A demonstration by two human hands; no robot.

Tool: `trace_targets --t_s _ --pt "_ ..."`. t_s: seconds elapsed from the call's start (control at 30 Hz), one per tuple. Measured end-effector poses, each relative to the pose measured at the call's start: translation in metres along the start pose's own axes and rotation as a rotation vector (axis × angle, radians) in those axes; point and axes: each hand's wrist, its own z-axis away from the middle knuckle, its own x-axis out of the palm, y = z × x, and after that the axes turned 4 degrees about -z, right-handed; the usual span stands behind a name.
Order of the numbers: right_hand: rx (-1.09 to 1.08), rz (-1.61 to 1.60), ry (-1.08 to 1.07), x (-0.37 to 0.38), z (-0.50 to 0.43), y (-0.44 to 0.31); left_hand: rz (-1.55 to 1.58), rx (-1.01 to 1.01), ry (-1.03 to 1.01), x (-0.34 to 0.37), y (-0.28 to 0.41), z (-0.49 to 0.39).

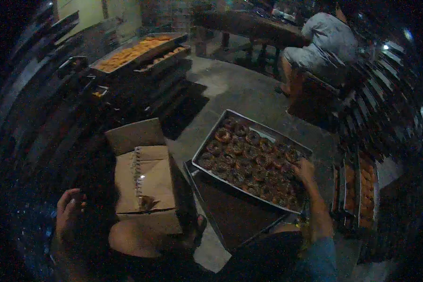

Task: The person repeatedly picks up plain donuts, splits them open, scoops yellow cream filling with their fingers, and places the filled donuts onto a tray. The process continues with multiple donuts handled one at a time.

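Dark-topped ring doughnuts [253,155] fill a shallow metal-rimmed tray [211,135] in front of me, slightly to the right. My right hand [305,171] grips the right-hand side of this tray, its fingertips over the inner edge. Askew beneath it is a second, dark tray [232,215]. A cardboard box [151,179] with flaps spread at its far and near ends stands left of the trays, by my bare knee [137,238]. My left hand [70,204] is raised left of the box, loosely curled, with nothing visible in it; the surroundings there are too dark to make out.
Beyond the box, stacked trays [137,53] bear golden baked pieces. Trays of brown baked goods [366,190] stand at my right. A person in light clothing [324,42] bends near a long table [246,23] at the back. Bare concrete floor [239,91] shows between.
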Motion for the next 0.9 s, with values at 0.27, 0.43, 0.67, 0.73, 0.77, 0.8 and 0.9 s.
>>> trace_targets --t_s 0.27,0.43,0.67,0.73,0.77,0.8,0.9 --pt "-0.001 0.392 0.399 -0.227 0.193 0.027 -0.442 0.512 0.729 -0.038 -0.039 -0.002" --pt "0.475 0.032 0.362 -0.307 0.341 -0.049 -0.669 0.763 0.655 0.107 -0.039 -0.036" --pt "0.596 0.118 0.315 -0.208 0.448 -0.017 -0.665 0.796 0.489 0.207 -0.06 -0.034" --pt "0.559 0.165 0.338 -0.182 0.448 0.007 -0.701 0.803 0.564 0.177 -0.062 -0.051" --pt "0.522 0.197 0.355 -0.176 0.441 0.016 -0.727 0.794 0.627 0.152 -0.062 -0.061" --pt "0.471 0.231 0.379 -0.169 0.43 0.025 -0.754 0.783 0.719 0.12 -0.059 -0.071" --pt "0.298 0.285 0.443 -0.153 0.382 0.045 -0.9 0.715 1.091 -0.014 -0.056 -0.057"
